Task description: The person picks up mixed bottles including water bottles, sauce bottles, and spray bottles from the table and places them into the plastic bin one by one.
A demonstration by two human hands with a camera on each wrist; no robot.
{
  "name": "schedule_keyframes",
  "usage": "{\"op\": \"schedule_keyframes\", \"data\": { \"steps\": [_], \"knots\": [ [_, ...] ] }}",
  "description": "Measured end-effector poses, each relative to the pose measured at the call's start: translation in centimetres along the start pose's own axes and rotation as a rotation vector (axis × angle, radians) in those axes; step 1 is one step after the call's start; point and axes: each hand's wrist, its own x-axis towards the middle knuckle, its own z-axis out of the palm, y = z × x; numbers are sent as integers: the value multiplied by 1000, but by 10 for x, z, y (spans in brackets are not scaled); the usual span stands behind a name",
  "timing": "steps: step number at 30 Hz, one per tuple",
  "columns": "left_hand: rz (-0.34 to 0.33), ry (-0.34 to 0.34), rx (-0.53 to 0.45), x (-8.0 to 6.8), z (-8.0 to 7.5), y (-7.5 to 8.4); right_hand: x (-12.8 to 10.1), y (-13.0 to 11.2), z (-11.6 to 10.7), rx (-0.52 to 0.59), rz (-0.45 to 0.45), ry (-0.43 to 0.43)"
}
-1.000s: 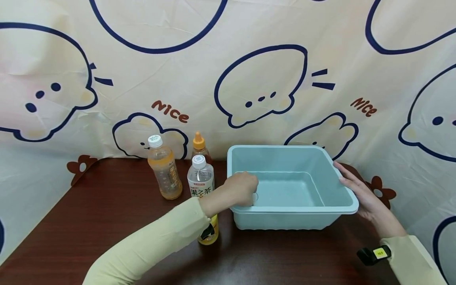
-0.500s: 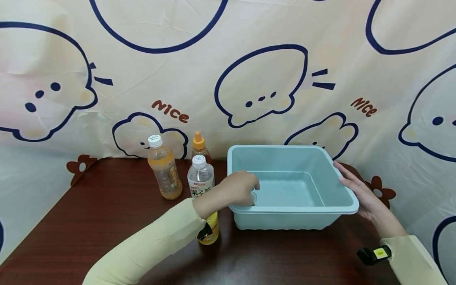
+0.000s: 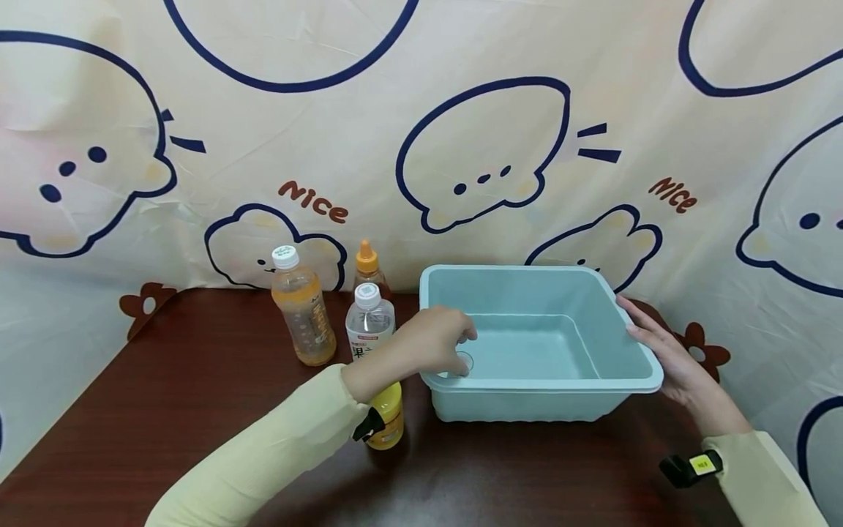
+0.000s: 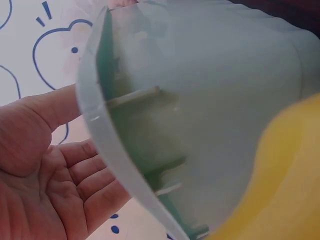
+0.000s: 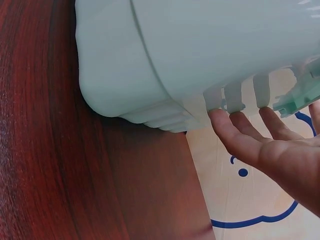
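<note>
A light blue plastic basin (image 3: 527, 405) stands on the table. My left hand (image 3: 435, 340) reaches over its left end, fingers bent down inside, thumb and forefinger apart. By the thumb shows a small round clear outline (image 3: 466, 359), too unclear to name. In the left wrist view, the left hand (image 4: 55, 170) passes its fingers behind the basin rim (image 4: 92, 107), which hides their tips; nothing shows in the palm. At the right end, my right hand (image 3: 672, 359) rests against the basin. Its fairly straight fingers (image 5: 240, 137) touch the outer wall in the right wrist view.
Left of the basin stand a white-capped bottle (image 3: 301, 315), a clear labelled bottle (image 3: 371, 322) and an orange-tipped squeeze bottle (image 3: 372, 274). A yellow container part (image 3: 388, 417) shows beside my left wrist; its link to the labelled bottle is hidden. A patterned curtain (image 3: 481, 132) hangs behind.
My left hand has loosened from a curled fist, thumb and forefinger spreading apart, and has drawn slightly left. The round outline shows more fully. My right hand and the basin keep their place.
</note>
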Motion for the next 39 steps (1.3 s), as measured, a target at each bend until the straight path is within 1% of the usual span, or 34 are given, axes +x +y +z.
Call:
{"op": "schedule_keyframes", "data": {
  "steps": [9, 19, 27, 33, 39],
  "knots": [
    [-42, 24, -114, -8, -11, -2, 0, -1, 0, 12, 2, -4],
    [-27, 60, -154, -15, -19, -5, 1, 0, -1, 15, 5, -8],
    [-63, 93, -268, -23, -24, -14, 2, 2, -1, -3, 5, -7],
    [-42, 104, -282, -27, -28, -20, 2, 3, -1, 5, 8, -7],
    [-22, 119, -311, -34, -34, -28, 1, 1, 0, -1, 8, -11]
  ]
}}
